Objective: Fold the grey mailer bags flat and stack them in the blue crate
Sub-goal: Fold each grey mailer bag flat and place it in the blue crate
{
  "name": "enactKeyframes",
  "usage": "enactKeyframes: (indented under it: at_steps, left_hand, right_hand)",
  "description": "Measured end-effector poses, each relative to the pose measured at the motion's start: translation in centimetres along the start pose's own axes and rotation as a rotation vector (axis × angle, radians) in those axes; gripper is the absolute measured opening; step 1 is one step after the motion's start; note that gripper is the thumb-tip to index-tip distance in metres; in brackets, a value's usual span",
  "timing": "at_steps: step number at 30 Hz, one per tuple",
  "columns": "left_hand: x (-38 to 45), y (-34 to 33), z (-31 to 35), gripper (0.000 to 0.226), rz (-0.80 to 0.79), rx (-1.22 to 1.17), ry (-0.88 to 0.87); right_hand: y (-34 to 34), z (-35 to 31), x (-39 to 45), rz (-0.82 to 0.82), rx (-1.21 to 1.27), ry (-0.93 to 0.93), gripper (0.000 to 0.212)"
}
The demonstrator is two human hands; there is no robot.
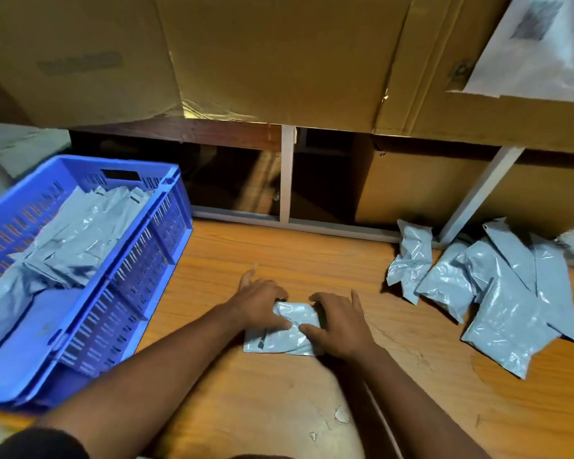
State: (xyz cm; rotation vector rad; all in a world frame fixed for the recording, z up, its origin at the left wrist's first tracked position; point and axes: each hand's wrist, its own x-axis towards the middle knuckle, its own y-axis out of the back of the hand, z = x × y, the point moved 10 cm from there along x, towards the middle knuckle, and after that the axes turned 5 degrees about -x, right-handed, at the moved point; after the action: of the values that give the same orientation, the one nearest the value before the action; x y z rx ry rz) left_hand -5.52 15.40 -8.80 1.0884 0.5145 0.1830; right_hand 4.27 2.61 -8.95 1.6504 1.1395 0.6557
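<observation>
One grey mailer bag (280, 339) lies folded small on the wooden floor at the centre. My left hand (257, 301) presses on its left part and my right hand (340, 321) grips its right side, thumbs meeting on top. The blue crate (120, 286) stands at the left, tilted in view, with several folded grey mailer bags (77, 236) stacked inside. A loose pile of unfolded grey mailer bags (497, 286) lies on the floor at the right, apart from both hands.
Large cardboard boxes (272, 58) fill the back, resting on a dark wooden shelf (212, 132) with white metal frame legs (287, 173). Another cardboard box (421, 190) sits under the shelf. A white plastic packet (544, 44) leans at the upper right.
</observation>
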Motion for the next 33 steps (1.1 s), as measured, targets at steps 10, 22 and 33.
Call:
enactKeyframes:
  at_steps: [10, 22, 33]
  left_hand:
    - [-10.7, 10.7, -1.3, 0.01, 0.291, -0.244, 0.021]
    - [-32.8, 26.3, -13.6, 0.023, 0.782, -0.178, 0.091]
    - [-40.8, 18.7, -33.3, 0.031, 0.519, -0.362, 0.409]
  right_hand:
    - [8.4, -9.9, 1.6, -0.13, 0.051, 0.32, 0.033]
    - [15.9, -39.3, 4.9, 0.337, -0.053, 0.902, 0.03]
    - [-6.2, -56.4, 10.1, 0.066, -0.721, 1.071, 0.028]
